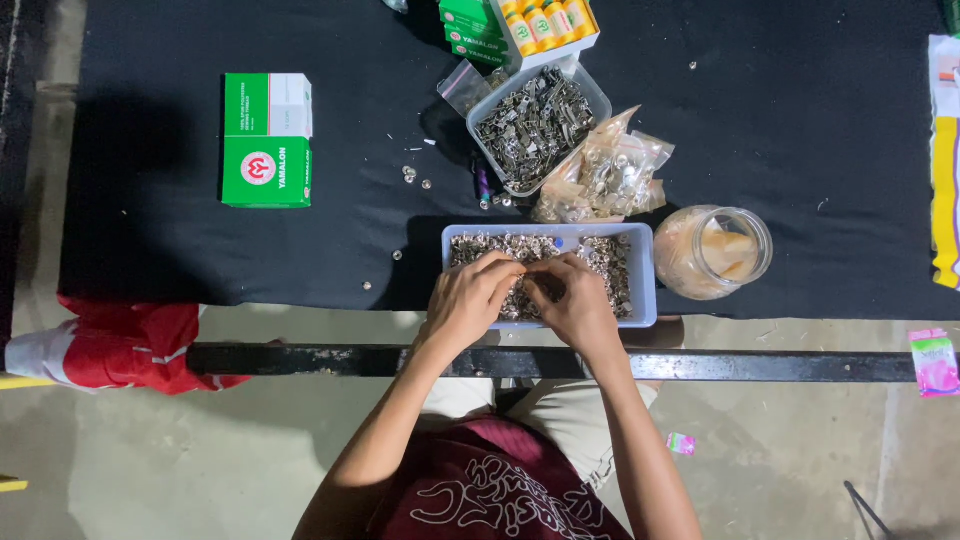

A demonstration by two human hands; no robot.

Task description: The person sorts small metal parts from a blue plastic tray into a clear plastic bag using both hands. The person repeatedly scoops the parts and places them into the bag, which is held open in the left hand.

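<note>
Two hands meet over the near tray of small metal fittings at the bench edge: left hand and right hand, fingertips pinched together on a tiny piece I can't make out. It looks like an assembling step. Any next move calls for fine fingertip work. A second tray and a jar sit beyond.

— Where do the hands sit?
— Low centre: the left hand and right hand meet over the tray of small metal parts at the table's near edge.
— And around it?
— A jar just right of it; a bag and second tray above it; a box at upper left; another box at top centre.
</note>
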